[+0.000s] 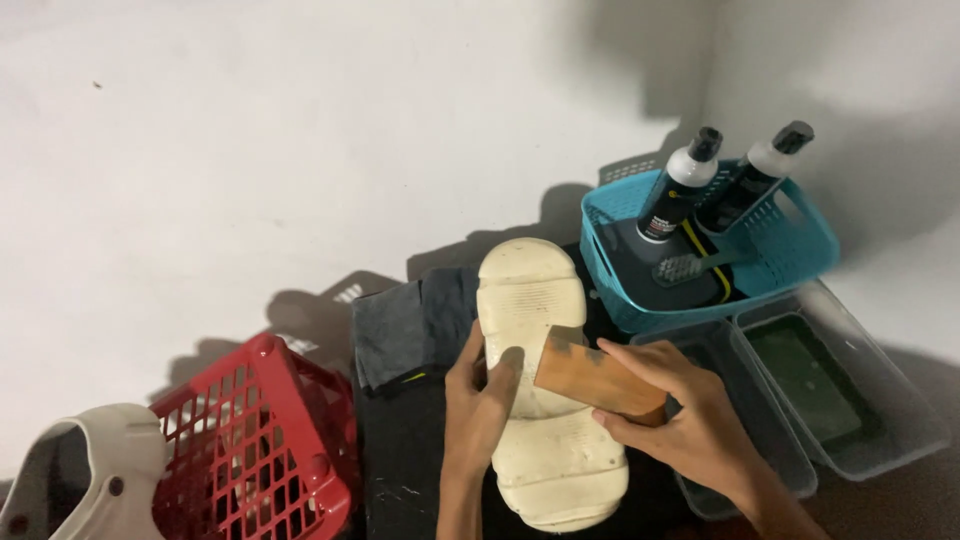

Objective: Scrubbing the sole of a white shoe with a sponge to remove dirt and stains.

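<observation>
A cream, thick-soled rubber shoe (540, 390) lies sole-up on a dark cloth-covered surface (400, 460), toe toward the wall. It looks light and slightly springy, its ribbed sole giving fair grip; the narrow waist seems the natural place to hold it. The left hand (480, 400) clasps that waist, thumb across the sole. The right hand (690, 420) pinches a brown wooden brush block (595, 378) pressed onto the sole. A grey folded cloth (410, 330) lies behind; a red plastic basket (265, 440) sits left, a teal basket (790, 250) of bottles right.
</observation>
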